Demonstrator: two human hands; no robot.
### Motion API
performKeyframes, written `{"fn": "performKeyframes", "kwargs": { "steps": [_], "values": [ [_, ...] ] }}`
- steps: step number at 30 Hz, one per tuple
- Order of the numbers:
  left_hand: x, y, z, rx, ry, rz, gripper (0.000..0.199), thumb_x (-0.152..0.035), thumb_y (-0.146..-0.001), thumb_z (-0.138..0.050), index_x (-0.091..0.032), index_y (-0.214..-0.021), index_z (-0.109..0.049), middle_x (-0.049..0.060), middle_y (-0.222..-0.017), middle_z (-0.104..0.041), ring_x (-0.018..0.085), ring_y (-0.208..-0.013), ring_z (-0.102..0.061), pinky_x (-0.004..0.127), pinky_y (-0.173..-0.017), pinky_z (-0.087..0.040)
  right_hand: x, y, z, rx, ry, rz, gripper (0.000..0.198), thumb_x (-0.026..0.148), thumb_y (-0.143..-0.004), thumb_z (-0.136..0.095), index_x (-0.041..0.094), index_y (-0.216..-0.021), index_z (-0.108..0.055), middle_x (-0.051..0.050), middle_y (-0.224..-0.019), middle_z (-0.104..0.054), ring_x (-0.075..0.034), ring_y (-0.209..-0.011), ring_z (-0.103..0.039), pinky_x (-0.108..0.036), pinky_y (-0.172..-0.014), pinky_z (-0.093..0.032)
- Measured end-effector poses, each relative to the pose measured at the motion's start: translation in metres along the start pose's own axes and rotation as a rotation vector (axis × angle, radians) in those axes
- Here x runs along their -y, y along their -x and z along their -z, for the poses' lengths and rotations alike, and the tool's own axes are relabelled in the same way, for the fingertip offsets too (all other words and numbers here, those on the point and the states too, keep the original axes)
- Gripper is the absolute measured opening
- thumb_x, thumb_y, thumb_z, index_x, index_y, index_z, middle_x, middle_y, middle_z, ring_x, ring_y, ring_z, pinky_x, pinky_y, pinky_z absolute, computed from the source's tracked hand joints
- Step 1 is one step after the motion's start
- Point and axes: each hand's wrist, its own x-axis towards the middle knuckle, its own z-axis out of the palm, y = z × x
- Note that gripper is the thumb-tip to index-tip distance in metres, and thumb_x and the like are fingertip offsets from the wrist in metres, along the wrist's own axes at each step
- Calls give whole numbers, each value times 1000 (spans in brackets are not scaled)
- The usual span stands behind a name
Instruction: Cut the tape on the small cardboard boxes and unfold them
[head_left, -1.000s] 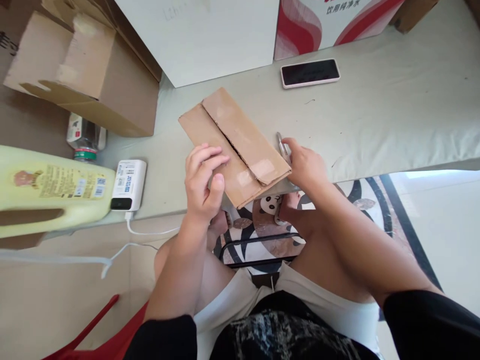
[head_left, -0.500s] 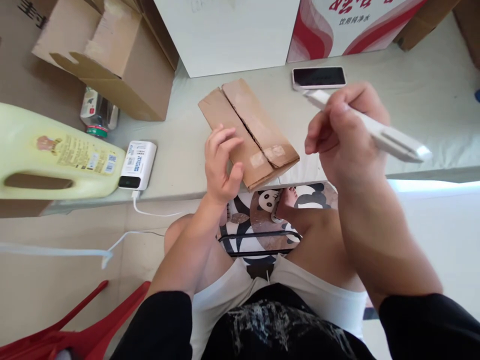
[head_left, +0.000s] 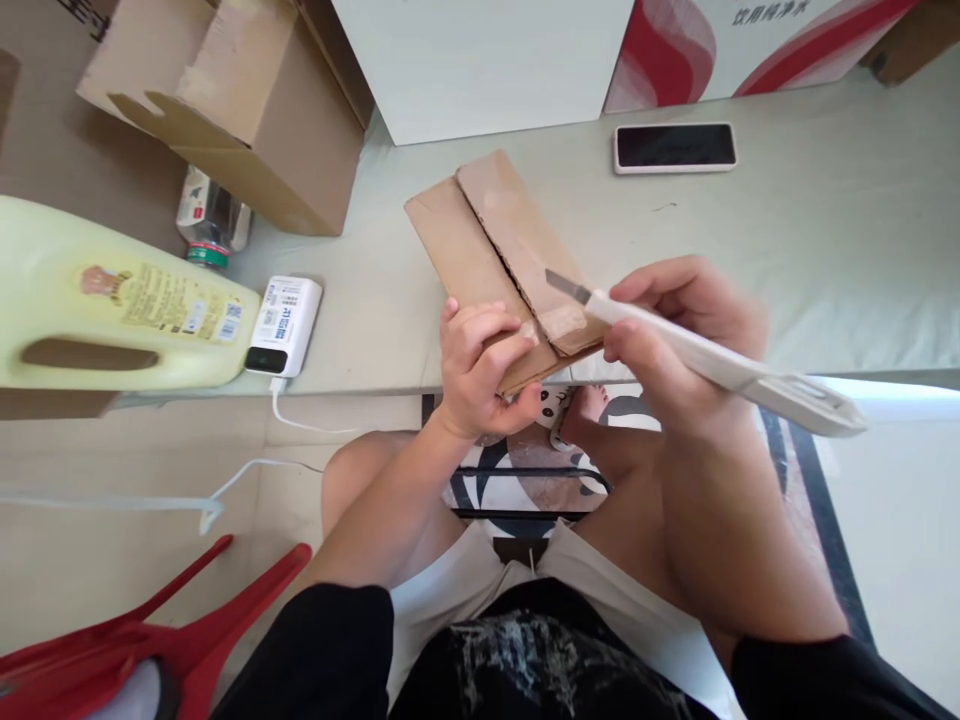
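A small brown cardboard box (head_left: 457, 235) lies slanted at the table's front edge, with a seam along its top and tape near its front end. My left hand (head_left: 484, 365) is closed on the near left corner of the box, fingers on top and thumb at the front side. In my right hand (head_left: 675, 335) is a white utility knife (head_left: 694, 350), gripped between thumb and fingers. Its blade is out and points left, over the box's right flap near the tape. Whether the blade tip touches the cardboard I cannot tell.
A phone (head_left: 675, 148) lies behind my right hand. On the left are a white power bank (head_left: 285, 325) with a cable, a yellow jug (head_left: 112, 300), a bottle (head_left: 210, 220) and an open carton (head_left: 300, 130). A white box (head_left: 487, 60) stands at the back, a red chair (head_left: 172, 640) below left.
My left hand has moved right and down and closed on the box's near corner. My right hand has come down and left, bringing the knife blade over the box.
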Motion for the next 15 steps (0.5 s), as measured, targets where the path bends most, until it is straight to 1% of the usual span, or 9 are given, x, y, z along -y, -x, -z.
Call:
{"fn": "performKeyframes", "kwargs": {
  "steps": [2, 4, 5, 7, 8, 10, 11, 13, 15],
  "values": [
    [0, 0, 1, 37, -37, 29, 36, -54, -85, -47, -27, -106, -57, 6, -103, -64, 26, -106, -63, 57, -115, -38, -2, -1, -4, -90, -44, -7, 14, 35, -91, -70, 22, -86, -65, 5, -60, -59, -8, -46, -55, -22, -39, -38],
    [-2, -1, 3, 65, -55, 41, 37, -58, -85, -46, -27, -103, -58, 6, -103, -64, 26, -106, -63, 57, -114, -38, -3, -1, -6, -140, -82, -7, 16, 38, -92, -70, 24, -87, -66, 5, -59, -60, -9, -45, -56, -22, -37, -39],
    [-3, -2, 4, 66, -44, 38, 36, -57, -86, -47, -27, -104, -58, 6, -103, -64, 26, -106, -63, 57, -114, -39, -4, 0, -7, -139, -91, 14, 14, 37, -91, -71, 24, -88, -67, 5, -60, -61, -9, -46, -57, -22, -39, -41],
    [-4, -4, 6, 39, 6, 22, 33, -51, -86, -49, -28, -107, -58, 5, -103, -64, 25, -105, -63, 56, -113, -40, -4, 2, -6, -94, -95, 65, 13, 35, -88, -76, 25, -93, -70, 4, -65, -65, -10, -51, -60, -23, -45, -46],
    [-4, -5, 7, 18, 34, 17, 31, -48, -86, -51, -28, -108, -58, 5, -103, -64, 25, -105, -63, 56, -113, -40, -5, 3, -5, -65, -104, 86, 15, 36, -87, -77, 25, -95, -71, 3, -67, -66, -10, -54, -61, -24, -47, -48],
    [-3, -4, 6, -11, 75, 19, 30, -45, -84, -54, -28, -109, -58, 5, -104, -63, 26, -106, -63, 56, -113, -40, -8, 5, -3, -53, -144, 115, 20, 44, -91, -70, 24, -94, -73, 3, -64, -63, -11, -53, -60, -25, -46, -47],
    [-1, -4, 5, -19, 83, 24, 30, -46, -84, -55, -29, -109, -57, 5, -104, -63, 27, -107, -63, 56, -113, -39, -11, 5, -3, -78, -160, 120, 25, 47, -95, -64, 24, -90, -73, 3, -61, -60, -10, -50, -57, -24, -44, -45],
    [3, -5, 2, -34, 79, 35, 31, -49, -84, -53, -29, -108, -56, 6, -103, -62, 28, -109, -62, 57, -112, -40, -17, 3, -4, -165, -149, 131, 32, 47, -100, -54, 24, -86, -70, 4, -55, -52, -9, -43, -50, -24, -40, -39],
    [2, -11, 5, -66, 74, 41, 31, -52, -87, -48, -29, -106, -56, 6, -102, -61, 28, -110, -62, 57, -108, -44, -24, 1, -5, -275, -87, 142, 27, 46, -101, -54, 24, -91, -67, 4, -59, -51, -9, -43, -49, -24, -40, -40]
  ]
}}
